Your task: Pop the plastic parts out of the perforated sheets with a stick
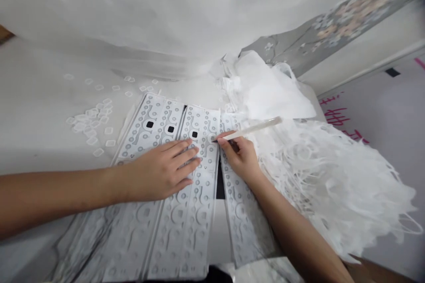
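Observation:
My left hand [168, 170] lies flat with its fingers spread on a pale grey embossed sheet [179, 239], patterned with raised dots and curved shapes. In my right hand [241, 157] is a slim white pen-like tool [257, 128], pinched near its lower end. Its dark tip touches or nearly touches a rounded-square shape by the sheet's right edge. Several rounded-square holes, one of them this black opening [194, 134], run in a row above my left fingers. Another embossed strip [241, 216] lies under my right wrist.
Small white rounded-square pieces [88, 123] are scattered left of the sheet. A big heap of thin white scraps [332, 181] spreads along the right, with smooth white sheets [272, 86] behind it. A white panel with pink writing [335, 116] stands at the far right.

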{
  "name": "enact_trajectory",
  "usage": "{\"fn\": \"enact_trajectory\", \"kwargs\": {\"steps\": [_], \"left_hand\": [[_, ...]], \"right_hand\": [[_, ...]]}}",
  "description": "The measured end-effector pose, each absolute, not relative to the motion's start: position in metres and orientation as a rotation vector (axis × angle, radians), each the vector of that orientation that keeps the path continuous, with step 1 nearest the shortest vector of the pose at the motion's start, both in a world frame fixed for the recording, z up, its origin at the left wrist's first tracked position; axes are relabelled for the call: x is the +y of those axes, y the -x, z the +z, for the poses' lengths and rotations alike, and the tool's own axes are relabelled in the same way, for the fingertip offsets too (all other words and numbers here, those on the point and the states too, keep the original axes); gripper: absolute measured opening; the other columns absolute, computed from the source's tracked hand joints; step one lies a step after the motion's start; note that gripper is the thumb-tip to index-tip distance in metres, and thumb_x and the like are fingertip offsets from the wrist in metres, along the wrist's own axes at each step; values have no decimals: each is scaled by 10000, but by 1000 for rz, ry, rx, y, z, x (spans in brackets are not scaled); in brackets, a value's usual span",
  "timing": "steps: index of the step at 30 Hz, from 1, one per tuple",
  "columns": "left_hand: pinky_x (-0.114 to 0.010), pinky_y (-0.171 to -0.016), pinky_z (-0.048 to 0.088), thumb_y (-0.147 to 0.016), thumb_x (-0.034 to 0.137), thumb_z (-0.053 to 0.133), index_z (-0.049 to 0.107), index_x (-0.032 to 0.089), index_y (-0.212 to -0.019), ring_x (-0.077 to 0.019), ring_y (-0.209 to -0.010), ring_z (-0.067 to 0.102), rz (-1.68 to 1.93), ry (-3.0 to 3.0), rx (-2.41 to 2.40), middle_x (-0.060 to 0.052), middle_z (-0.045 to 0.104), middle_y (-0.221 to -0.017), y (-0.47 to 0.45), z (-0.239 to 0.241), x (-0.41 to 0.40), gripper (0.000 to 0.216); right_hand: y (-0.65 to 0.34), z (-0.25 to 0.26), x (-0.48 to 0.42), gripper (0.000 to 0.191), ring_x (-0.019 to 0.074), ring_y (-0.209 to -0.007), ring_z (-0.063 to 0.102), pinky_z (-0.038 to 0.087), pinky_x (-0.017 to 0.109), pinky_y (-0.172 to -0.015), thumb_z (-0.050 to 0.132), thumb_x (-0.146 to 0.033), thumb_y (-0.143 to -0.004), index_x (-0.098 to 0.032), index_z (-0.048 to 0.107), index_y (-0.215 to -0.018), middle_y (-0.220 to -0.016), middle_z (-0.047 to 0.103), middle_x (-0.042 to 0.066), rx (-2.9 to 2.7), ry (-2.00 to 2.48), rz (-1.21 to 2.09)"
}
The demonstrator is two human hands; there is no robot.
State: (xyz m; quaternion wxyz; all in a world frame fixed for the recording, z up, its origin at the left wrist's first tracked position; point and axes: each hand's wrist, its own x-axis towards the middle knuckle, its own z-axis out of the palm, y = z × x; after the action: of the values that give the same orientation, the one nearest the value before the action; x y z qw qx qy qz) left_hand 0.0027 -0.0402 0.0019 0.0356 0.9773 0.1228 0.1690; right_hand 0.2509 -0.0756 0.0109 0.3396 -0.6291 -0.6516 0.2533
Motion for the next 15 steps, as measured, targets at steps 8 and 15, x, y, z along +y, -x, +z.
{"fn": "enact_trajectory", "kwargs": {"steps": [8,15], "left_hand": [[-490,-1079,416,-916,343,558,585,98,-1275,-331,-1263,497,511,-3009,373,-151,582,-1323,-3,3,-40,435],[-481,-1095,369,-915,400,554,536,143,-1334,-327,-1296,462,493,-2960,370,-143,558,-1351,-3,1,-38,491]], "right_hand": [[-252,8,-73,170,199,-847,659,528,339,-735,531,-327,-933,-214,655,-957,-955,716,54,-1787,1608,558],[-245,14,-82,209,239,-1169,557,400,449,-1040,483,-151,-923,-247,638,-1024,-1139,698,32,-2275,1434,118]]}}
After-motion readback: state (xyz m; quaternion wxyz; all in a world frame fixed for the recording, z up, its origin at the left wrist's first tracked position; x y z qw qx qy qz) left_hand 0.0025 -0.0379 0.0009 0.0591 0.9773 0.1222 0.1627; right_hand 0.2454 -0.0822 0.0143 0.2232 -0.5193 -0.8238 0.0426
